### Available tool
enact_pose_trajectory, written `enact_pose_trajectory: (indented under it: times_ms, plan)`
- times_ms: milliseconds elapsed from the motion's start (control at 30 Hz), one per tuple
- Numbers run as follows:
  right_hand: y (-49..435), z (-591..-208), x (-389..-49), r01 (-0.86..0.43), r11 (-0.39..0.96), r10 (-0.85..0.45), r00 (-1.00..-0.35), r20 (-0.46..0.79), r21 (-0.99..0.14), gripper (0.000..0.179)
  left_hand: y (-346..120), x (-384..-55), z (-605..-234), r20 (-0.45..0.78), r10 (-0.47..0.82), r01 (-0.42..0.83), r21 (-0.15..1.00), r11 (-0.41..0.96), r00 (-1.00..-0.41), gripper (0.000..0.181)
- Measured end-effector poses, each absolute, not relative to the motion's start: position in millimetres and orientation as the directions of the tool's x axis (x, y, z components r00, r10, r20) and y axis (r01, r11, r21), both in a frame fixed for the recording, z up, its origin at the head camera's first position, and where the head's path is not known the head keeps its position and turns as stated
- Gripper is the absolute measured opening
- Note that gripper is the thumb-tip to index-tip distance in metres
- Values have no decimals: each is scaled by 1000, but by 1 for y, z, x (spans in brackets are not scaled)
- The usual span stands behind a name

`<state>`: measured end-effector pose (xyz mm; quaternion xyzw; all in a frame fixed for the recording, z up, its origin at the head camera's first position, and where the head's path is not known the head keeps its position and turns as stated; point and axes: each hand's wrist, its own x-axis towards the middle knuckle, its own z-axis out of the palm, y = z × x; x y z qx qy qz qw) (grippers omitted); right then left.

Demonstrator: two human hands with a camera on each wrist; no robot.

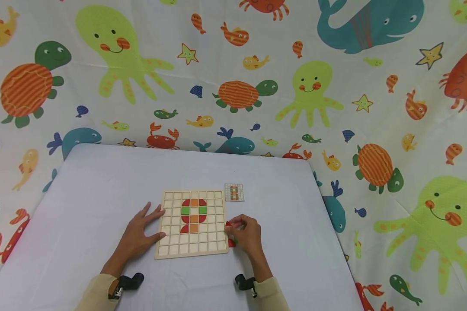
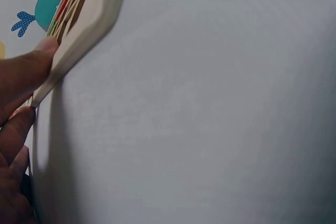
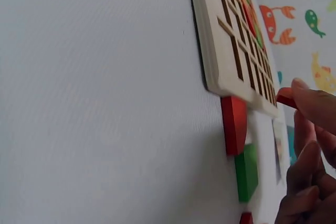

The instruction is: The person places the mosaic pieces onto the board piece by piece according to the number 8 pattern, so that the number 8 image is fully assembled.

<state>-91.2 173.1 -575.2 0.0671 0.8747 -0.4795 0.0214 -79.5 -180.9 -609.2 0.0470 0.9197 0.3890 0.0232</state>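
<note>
A wooden grid board (image 1: 192, 224) lies flat on the table, with red, orange and green tiles set in its middle cells. My left hand (image 1: 149, 224) rests flat beside it, and its straight fingers (image 2: 26, 72) touch the board's left edge (image 2: 84, 19). My right hand (image 1: 234, 230) is at the board's right edge and pinches a small red tile (image 3: 286, 98) between its fingertips (image 3: 315, 108). Loose on the table by that hand lie a red tile (image 3: 234, 124) and a green tile (image 3: 247, 171). A small pattern card (image 1: 234, 192) lies just beyond the board's far right corner.
The pale grey table (image 1: 101, 185) has bare cloth on all sides of the board; its far edge and right edge drop off to a backdrop cloth (image 1: 311, 86) printed with sea animals. Another red piece (image 3: 245, 217) shows at the bottom of the right wrist view.
</note>
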Motion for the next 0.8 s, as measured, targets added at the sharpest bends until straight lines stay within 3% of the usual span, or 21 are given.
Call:
enact_pose_trajectory:
  times_ms: [300,500,800]
  plan:
    - [142,-576,-91,70,505,79,-996,-34,-860,11,-181,-80,-611,46,106,107,715,691,-993,76]
    - [116,-579,-90,-32,555,37,-997,63,-831,11,-181,-79,-611,46,102,104,719,687,-994,76]
    - [95,-583,-92,-23,690,49,-996,78,-723,14,-181,-80,-610,29,105,94,722,685,-994,78]
